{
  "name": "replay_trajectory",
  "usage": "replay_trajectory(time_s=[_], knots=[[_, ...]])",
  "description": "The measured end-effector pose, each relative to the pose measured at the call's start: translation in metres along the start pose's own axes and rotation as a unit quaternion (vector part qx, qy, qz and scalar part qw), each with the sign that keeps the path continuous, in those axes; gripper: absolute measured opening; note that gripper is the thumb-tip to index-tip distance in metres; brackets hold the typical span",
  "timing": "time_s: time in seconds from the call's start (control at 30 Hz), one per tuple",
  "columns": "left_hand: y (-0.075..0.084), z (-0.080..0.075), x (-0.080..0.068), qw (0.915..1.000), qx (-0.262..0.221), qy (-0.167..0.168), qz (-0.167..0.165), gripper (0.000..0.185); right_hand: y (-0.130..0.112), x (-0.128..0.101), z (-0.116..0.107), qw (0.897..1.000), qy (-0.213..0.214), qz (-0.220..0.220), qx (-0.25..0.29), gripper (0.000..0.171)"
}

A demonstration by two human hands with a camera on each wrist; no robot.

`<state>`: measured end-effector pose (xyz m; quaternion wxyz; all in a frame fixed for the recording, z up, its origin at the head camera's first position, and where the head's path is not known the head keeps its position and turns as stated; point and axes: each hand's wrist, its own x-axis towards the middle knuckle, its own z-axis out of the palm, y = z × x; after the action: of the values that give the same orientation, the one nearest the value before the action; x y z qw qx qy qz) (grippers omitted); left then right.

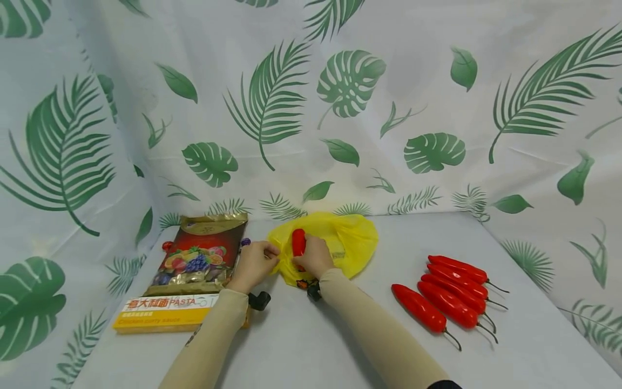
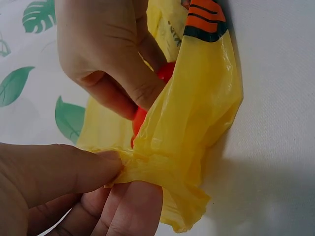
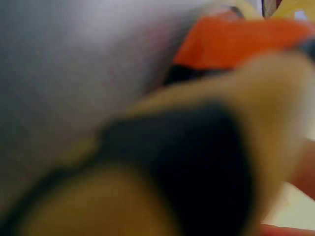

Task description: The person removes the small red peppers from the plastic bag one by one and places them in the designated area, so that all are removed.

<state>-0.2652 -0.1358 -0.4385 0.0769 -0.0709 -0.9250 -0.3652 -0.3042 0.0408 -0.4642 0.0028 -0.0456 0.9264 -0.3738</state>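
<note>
A yellow plastic bag [image 1: 360,237] lies at the middle back of the table, its mouth toward the person. My left hand [image 1: 254,265] pinches the bag's edge between thumb and fingers, plainest in the left wrist view, where the bag [image 2: 202,108] bunches at the fingertips. My right hand [image 1: 318,256] is at the bag's mouth and grips a red chili pepper [image 1: 298,243]; bag film hides part of the pepper [image 2: 140,123] in the left wrist view. In the right wrist view the bag's orange and black print [image 3: 241,42] fills much of the picture, blurred.
Several red chili peppers [image 1: 452,305] with dark stems lie at the right. At the left are a red and gold fruit-printed packet [image 1: 204,251] and a yellow and white pasta box [image 1: 160,316]. A leaf-patterned cloth [image 1: 311,108] hangs behind the table [image 1: 311,346].
</note>
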Motion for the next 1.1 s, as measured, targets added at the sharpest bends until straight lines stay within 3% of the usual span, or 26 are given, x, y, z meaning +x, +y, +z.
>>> replay_trajectory(time_s=[0.17, 0.53, 0.77, 1.1], knots=[[0.0, 0.0, 0.001, 1.0, -0.001, 0.002, 0.001, 0.005, 0.002, 0.002, 0.0, 1.0, 0.012, 0.006, 0.008, 0.036], [0.0, -0.001, 0.001, 0.9999, 0.012, 0.006, 0.001, 0.005, 0.014, -0.02, -0.029, 0.999, 0.024, -0.011, 0.041, 0.055], [0.002, -0.003, 0.0, 0.9998, 0.016, 0.006, 0.011, 0.006, 0.026, -0.06, -0.06, 0.999, 0.014, -0.008, 0.04, 0.057], [0.0, -0.009, -0.005, 0.9999, 0.008, 0.005, 0.007, 0.007, 0.069, -0.133, -0.099, 1.0, -0.006, 0.012, 0.0, 0.059]])
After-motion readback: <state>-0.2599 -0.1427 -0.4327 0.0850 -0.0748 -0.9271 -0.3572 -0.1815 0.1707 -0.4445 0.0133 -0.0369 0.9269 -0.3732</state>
